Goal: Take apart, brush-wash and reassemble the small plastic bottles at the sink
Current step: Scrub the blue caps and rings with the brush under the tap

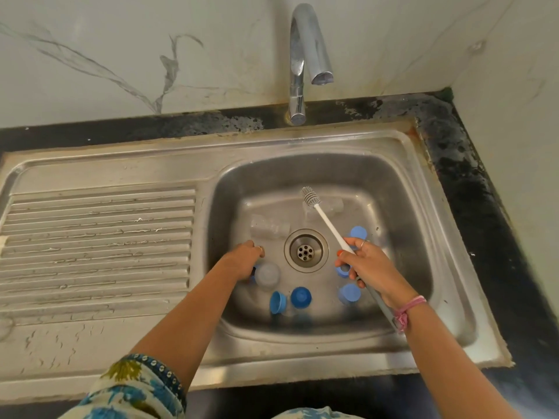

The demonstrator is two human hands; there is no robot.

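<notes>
Right hand [367,266] gripping bottle brush [325,217], left hand [246,258] fingers curled on clear bottle [267,275], no legible writing

Scuffed, dull steel sink [378,176]; glossy chrome tap [302,55]. My brush [328,220]: smooth white plastic. Caps [301,296]: blue plastic. Bottles [267,226]: clear plastic.

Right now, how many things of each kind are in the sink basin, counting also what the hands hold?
Blue caps, lying loose: 5
Clear bottles: 3, one of them at the left hand
Bottle brush: 1, held in the right hand
Total: 9
</notes>
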